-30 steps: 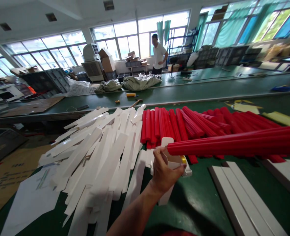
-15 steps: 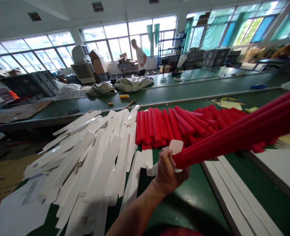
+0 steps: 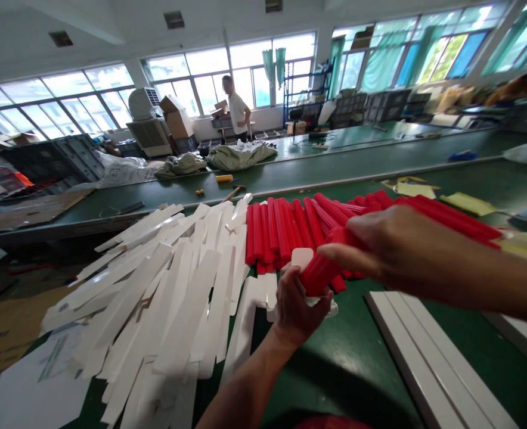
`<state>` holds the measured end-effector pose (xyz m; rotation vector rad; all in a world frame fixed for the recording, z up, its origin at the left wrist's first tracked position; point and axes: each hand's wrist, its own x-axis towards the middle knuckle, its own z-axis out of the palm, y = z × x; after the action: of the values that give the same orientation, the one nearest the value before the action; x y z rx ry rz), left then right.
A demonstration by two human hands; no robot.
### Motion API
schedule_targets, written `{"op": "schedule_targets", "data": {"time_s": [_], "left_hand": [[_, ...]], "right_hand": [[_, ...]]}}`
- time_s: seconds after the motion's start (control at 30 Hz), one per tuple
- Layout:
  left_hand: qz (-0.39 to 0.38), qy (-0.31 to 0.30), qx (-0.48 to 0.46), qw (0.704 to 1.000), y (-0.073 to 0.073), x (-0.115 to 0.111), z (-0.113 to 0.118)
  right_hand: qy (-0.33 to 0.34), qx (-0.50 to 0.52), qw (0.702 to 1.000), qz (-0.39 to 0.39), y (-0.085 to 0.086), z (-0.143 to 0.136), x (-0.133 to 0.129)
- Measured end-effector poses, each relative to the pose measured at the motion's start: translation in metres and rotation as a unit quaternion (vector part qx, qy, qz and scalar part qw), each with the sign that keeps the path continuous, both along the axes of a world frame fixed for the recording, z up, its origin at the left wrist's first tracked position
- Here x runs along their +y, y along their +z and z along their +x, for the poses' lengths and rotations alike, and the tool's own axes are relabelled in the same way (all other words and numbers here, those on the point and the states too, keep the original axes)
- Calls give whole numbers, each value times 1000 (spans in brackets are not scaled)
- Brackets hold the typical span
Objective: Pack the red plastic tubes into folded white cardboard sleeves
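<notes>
While my left hand (image 3: 297, 310) steadies a white box (image 3: 302, 257) near its mouth, I have the right hand (image 3: 388, 238) on a bundle of red rods (image 3: 321, 271) just above it. The left grip is wrapped about the box, thumb on the near side, with one pale flap standing up beyond the fingers. On the right, the grip pinches the upper part of the bundle, thumb laid along the near side; I cannot see the far fingertips clearly, as that hand is a little blurred.

The bundle is tilted, its long axis sloping from upper right, under my right hand, down to the lower left, where its lower end meets the box mouth. How deep it sits inside I cannot tell, since the left hand covers most of the box.

Both are held over the green table (image 3: 353, 357). Behind them I have a row of red bundles (image 3: 281, 232), their long axes running mostly away from me, the right-hand ones slanting more. To the left spreads a heap of flat white cartons (image 3: 201, 280), pointing roughly away from me. At right, long white boxes (image 3: 437, 351) lie side by side, slanting from upper left to lower right.
</notes>
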<state>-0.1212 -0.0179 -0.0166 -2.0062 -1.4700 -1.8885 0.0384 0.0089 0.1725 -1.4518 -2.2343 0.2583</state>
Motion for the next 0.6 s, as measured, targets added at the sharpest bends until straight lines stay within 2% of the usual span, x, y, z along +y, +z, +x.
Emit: {"op": "schedule_targets", "data": {"time_s": [0.03, 0.1, 0.2, 0.27, 0.37, 0.43, 0.5, 0.6], "left_hand": [[13, 10, 12, 1000, -1, 0, -1], [41, 20, 35, 998, -3, 0, -4], [59, 13, 32, 998, -5, 2, -11], [38, 9, 12, 999, -5, 4, -17], [4, -1, -6, 1000, -2, 9, -24], [-3, -1, -10, 1000, -1, 12, -25], [-9, 6, -10, 1000, 0, 13, -25], [-25, 9, -15, 1000, -3, 12, -24]], "right_hand": [[33, -96, 995, 5, -8, -14, -3], [52, -205, 977, 20, -32, -36, -9], [51, -236, 970, 7, -71, -51, -13], [72, -183, 980, -22, -88, -52, -10], [101, -24, 992, -76, -103, -55, 1], [79, 75, 986, -124, -109, -58, 10], [23, 152, 970, -189, -117, -62, 16], [-11, 310, 915, -259, -135, -67, 14]]}}
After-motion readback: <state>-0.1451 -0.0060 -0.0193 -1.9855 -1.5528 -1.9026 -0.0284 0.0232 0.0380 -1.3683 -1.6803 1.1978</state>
